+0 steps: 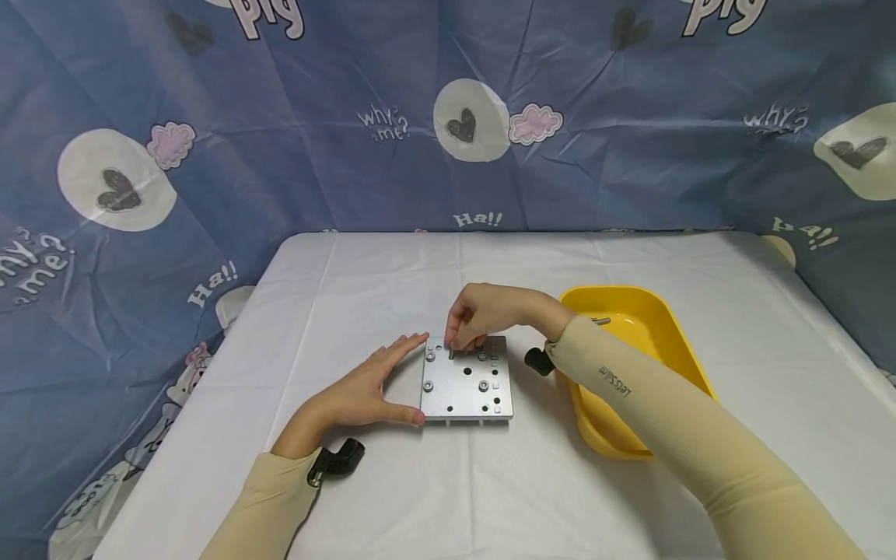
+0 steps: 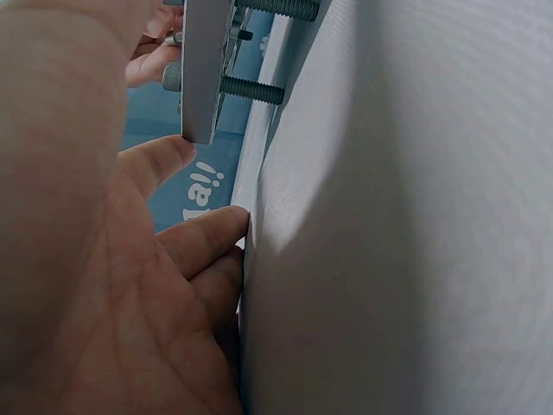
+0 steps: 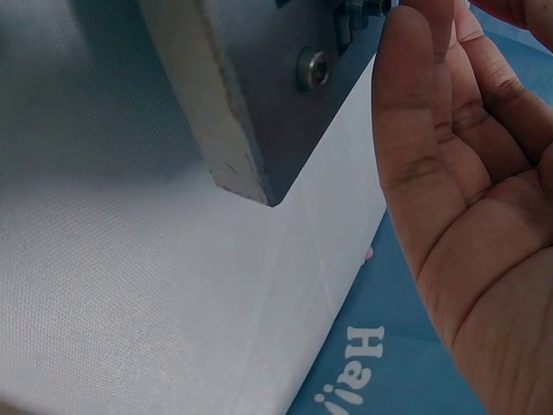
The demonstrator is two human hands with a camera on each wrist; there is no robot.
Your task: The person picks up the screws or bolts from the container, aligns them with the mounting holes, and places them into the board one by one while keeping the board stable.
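A square silver metal plate (image 1: 465, 397) stands on screw shanks above the white cloth, with several socket-head screws (image 1: 484, 386) and a number of holes in it. My right hand (image 1: 483, 315) reaches over its far side, thumb and fingers pinching a small, slim metal pin (image 1: 451, 354) upright at the plate's face. The fingertips hide the pin's upper end. At the plate's left side, my left hand (image 1: 364, 389) is spread, thumb at the near corner and index finger at the far one. From below, the left wrist view shows threaded screws (image 2: 255, 90) protruding under the plate.
A yellow tray (image 1: 672, 334) stands right of the plate, partly beneath my right forearm, with a metal rod (image 1: 600, 320) inside. White cloth (image 1: 378, 272) covers the table. A blue printed curtain (image 1: 392, 179) hangs behind and to the left.
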